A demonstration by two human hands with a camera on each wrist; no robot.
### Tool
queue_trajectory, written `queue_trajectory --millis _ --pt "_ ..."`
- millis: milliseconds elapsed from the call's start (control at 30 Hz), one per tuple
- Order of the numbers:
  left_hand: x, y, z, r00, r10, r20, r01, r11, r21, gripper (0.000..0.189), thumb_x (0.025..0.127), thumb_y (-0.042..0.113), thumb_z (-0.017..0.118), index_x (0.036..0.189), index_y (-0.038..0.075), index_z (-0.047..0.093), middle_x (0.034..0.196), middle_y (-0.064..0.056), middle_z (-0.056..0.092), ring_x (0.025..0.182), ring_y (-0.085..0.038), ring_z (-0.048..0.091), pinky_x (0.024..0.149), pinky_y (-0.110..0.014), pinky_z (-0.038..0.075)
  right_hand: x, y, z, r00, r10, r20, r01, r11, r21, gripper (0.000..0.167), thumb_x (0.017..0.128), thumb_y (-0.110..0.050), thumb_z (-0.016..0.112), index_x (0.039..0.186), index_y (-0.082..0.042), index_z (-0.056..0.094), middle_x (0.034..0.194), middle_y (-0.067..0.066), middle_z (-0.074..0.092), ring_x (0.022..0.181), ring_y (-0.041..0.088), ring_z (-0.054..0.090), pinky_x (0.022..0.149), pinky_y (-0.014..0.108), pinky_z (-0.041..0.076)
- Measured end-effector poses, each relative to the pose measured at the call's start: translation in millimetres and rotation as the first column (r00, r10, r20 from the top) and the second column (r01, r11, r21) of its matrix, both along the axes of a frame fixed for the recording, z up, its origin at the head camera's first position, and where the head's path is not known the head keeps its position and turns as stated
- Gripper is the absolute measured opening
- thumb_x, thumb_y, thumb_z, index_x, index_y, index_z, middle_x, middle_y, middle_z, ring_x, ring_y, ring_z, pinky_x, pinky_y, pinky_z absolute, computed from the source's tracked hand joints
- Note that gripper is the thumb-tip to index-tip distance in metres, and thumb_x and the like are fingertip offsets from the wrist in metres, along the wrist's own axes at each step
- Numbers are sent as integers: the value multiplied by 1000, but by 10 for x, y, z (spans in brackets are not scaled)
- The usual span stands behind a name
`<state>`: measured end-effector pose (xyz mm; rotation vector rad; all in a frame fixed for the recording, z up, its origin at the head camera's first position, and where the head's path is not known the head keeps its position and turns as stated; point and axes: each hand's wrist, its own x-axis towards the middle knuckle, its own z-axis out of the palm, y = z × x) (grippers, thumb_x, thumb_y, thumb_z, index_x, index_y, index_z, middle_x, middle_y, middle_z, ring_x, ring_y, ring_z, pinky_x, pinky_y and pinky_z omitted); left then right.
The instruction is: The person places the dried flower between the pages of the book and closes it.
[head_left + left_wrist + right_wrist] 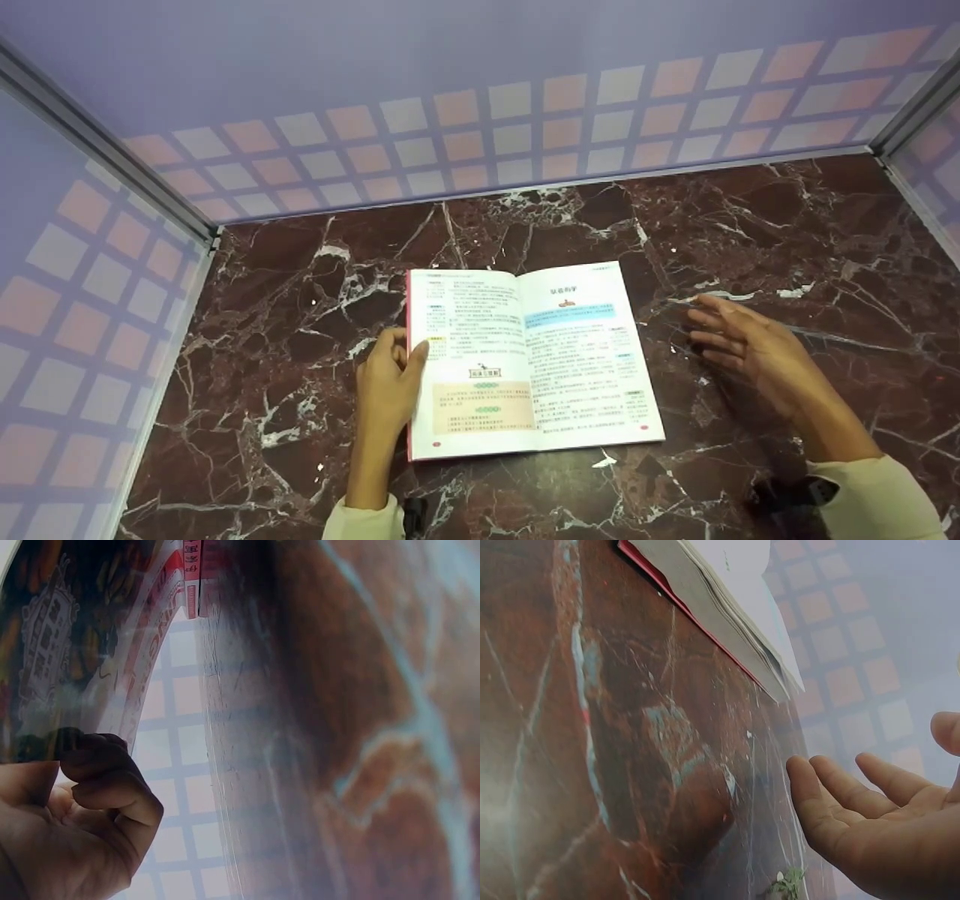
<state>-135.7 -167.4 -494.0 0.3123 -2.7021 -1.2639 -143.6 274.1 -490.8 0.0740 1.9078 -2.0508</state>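
An open book (480,322) with printed pages lies spread on the marble-patterned table. My left hand (386,382) grips its left edge, thumb on the page and fingers curled under the cover. From the left wrist view, the dark, pictured cover (45,652) is lifted off the table at that side, and the bent fingers (112,791) pinch its edge. To the right of the book, apart from it, my right hand (750,349) hovers over the table with loosely extended fingers and nothing in them. The right wrist view shows the book's page edges (727,607) beyond those fingers (847,791).
Purple panels (480,60) with pink and white squares enclose the table (300,360) at the back and both sides. Small white scraps (604,459) lie near the book's lower edge. Dark straps (795,495) sit at the wrists by the pale sleeves.
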Motion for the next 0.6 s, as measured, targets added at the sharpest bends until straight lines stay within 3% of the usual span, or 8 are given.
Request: queue_trajectory --millis 433,600 --pt "-4 -3 0 1000 -18 -13 18 1000 -4 26 97 17 66 118 1 63 63 3 43 52 -12 40 52 -25 34 -19 124 -9 1000 -13 22 14 997 -71 53 108 -37 44 154 -13 36 126 -16 66 113 9 65 93 24 52" --pt "-2 -12 -6 1000 -19 -21 19 1000 -20 26 97 18 67 117 2 63 63 4 42 52 -13 39 54 -26 34 -35 175 -16 999 -41 18 43 988 -152 35 108 -30 44 142 -22 52 123 -12 69 109 11 67 91 25 53"
